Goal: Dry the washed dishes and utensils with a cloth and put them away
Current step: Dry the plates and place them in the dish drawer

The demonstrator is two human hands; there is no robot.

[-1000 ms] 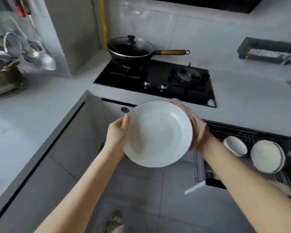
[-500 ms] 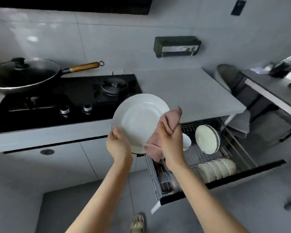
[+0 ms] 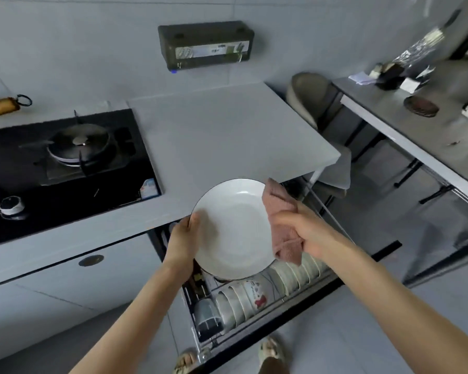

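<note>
A white plate (image 3: 234, 228) with a thin dark rim is tilted toward me above the open dish drawer (image 3: 268, 306). My left hand (image 3: 183, 238) grips its left edge. My right hand (image 3: 301, 230) is closed on a pink cloth (image 3: 281, 225) that lies against the plate's right rim. Below the plate, rows of white bowls (image 3: 243, 295) stand upright in the drawer's wire rack, partly hidden by the plate.
The grey counter (image 3: 216, 136) runs behind the plate, with the black gas hob (image 3: 65, 163) at its left. A dark box (image 3: 206, 44) hangs on the wall. A chair (image 3: 316, 103) and a cluttered table (image 3: 416, 117) stand at the right. My feet (image 3: 270, 354) are by the drawer front.
My view has swung right and down from the hob to the drawer. The plate came down over the open drawer, and my right hand with the cloth shifted to the plate's right rim.
</note>
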